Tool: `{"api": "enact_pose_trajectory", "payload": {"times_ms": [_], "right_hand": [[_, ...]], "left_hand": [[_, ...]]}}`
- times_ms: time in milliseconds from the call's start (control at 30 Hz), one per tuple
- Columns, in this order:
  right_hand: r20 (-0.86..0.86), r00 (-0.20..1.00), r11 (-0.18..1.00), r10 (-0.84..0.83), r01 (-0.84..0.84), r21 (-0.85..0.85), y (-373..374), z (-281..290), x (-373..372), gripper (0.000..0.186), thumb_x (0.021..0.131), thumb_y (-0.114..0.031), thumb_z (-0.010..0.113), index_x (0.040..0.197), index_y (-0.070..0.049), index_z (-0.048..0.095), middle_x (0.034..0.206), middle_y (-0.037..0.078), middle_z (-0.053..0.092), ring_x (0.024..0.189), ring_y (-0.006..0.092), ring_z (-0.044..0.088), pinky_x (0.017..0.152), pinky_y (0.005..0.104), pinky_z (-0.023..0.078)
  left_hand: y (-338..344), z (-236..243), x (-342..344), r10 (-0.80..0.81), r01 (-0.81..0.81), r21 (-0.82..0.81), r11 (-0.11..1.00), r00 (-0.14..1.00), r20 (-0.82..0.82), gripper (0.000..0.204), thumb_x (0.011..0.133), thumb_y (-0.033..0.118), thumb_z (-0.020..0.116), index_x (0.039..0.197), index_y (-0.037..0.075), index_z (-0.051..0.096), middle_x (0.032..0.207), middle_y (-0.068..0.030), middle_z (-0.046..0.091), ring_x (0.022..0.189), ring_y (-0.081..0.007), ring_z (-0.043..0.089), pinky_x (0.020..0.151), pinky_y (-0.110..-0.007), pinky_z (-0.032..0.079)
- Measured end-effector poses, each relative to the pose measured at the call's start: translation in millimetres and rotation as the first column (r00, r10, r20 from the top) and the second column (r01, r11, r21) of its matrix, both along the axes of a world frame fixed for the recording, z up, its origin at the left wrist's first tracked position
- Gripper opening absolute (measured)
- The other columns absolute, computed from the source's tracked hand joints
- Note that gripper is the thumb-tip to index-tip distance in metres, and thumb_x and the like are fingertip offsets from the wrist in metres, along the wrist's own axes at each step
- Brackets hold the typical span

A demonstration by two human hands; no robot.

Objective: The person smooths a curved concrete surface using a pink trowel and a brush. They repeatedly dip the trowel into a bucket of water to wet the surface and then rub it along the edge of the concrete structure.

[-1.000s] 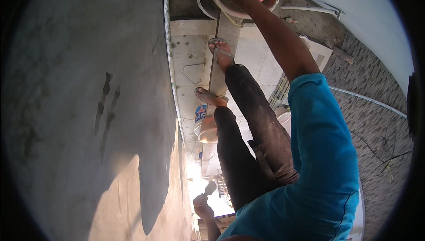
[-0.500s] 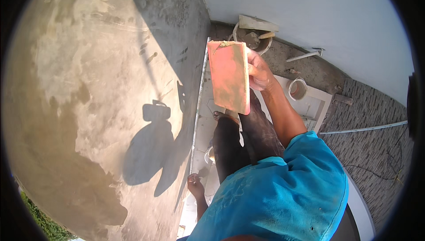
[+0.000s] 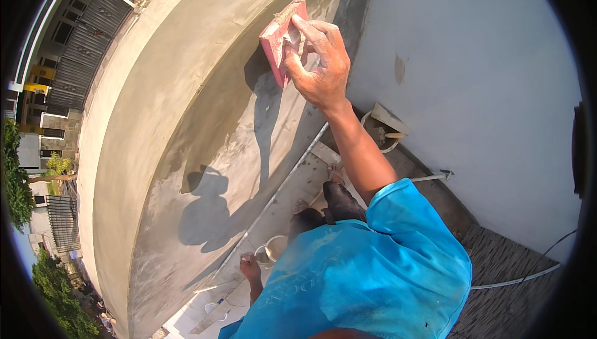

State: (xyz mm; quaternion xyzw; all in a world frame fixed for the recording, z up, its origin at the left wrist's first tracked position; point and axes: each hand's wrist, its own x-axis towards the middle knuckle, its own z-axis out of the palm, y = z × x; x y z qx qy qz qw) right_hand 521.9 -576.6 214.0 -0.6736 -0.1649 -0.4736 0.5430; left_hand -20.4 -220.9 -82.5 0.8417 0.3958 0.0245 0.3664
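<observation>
My right hand (image 3: pixel 320 65) is raised near the top, its fingers gripping the handle on the back of a pink rectangular float (image 3: pixel 273 46), which is crusted along its top edge. The float is at the sunlit grey plaster wall (image 3: pixel 155 214) and casts a shadow on it; I cannot tell whether it touches the surface. My left hand (image 3: pixel 250 266) hangs low beside my blue shirt, fingers closed; what it holds, if anything, is too small to make out here.
A bucket (image 3: pixel 390 142) with a wooden-handled tool and a board stands in the corner by a white wall (image 3: pixel 466 90). Another bucket (image 3: pixel 275 249) is near my legs. A pale pipe (image 3: pixel 423 177) juts at right. Beyond the plastered wall are a gated building (image 3: pixel 87 46) and greenery.
My right hand has lifted the pink float out of the corner bucket and carried it up to the plastered wall. My view has swung, bringing the outside into sight.
</observation>
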Motion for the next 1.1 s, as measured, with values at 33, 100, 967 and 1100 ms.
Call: {"api": "enact_pose_trajectory", "payload": {"times_ms": [33, 100, 967, 1100], "right_hand": [[-0.004, 1.0, 1.0, -0.021, 0.021, 0.007, 0, 1, 5, 0.053, 0.072, 0.001, 0.075, 0.124, -0.007, 0.072, 0.109, 0.011, 0.065, 0.089, 0.0226, 0.068, 0.073, 0.0323, 0.057], [0.0, 1.0, 1.0, -0.022, 0.022, 0.019, -3, 5, 13, 0.053, 0.071, 0.001, 0.074, 0.124, -0.008, 0.072, 0.109, 0.01, 0.066, 0.091, 0.0235, 0.068, 0.074, 0.0334, 0.057], [-0.114, 0.993, 1.0, -0.018, 0.015, -0.028, -24, 16, 23, 0.041, 0.073, -0.006, 0.075, 0.114, -0.013, 0.079, 0.1, 0.007, 0.066, 0.077, 0.0167, 0.065, 0.06, 0.0296, 0.053], [-0.089, 0.996, 0.979, -0.017, -0.002, -0.206, -6, 12, -10, 0.043, 0.071, -0.009, 0.075, 0.113, -0.017, 0.08, 0.104, 0.006, 0.066, 0.077, 0.0164, 0.067, 0.062, 0.0301, 0.055]], "left_hand": [[-6, -1, -8, 0.008, -0.008, 0.005, 1.0, 1.0, -0.024, 0.014, 0.095, 0.018, 0.065, 0.095, 0.004, 0.068, 0.084, -0.0105, 0.07, 0.076, -0.0223, 0.067, 0.071, -0.038, 0.053], [-18, -4, -23, 0.062, -0.06, 0.018, 0.998, 0.995, -0.08, 0.016, 0.095, 0.02, 0.065, 0.096, 0.004, 0.068, 0.083, -0.0108, 0.069, 0.076, -0.0226, 0.066, 0.071, -0.038, 0.052], [-16, -18, 4, 0.055, -0.056, 0.013, 0.998, 0.995, 0.084, 0.021, 0.097, 0.024, 0.065, 0.097, 0.003, 0.066, 0.079, -0.0107, 0.069, 0.071, -0.0212, 0.067, 0.066, -0.038, 0.054], [-20, -16, -3, 0.1, -0.1, -0.034, 0.994, 0.995, 0.015, 0.022, 0.097, 0.025, 0.064, 0.097, 0.003, 0.066, 0.08, -0.0117, 0.069, 0.072, -0.0231, 0.067, 0.067, -0.04, 0.053]]}}
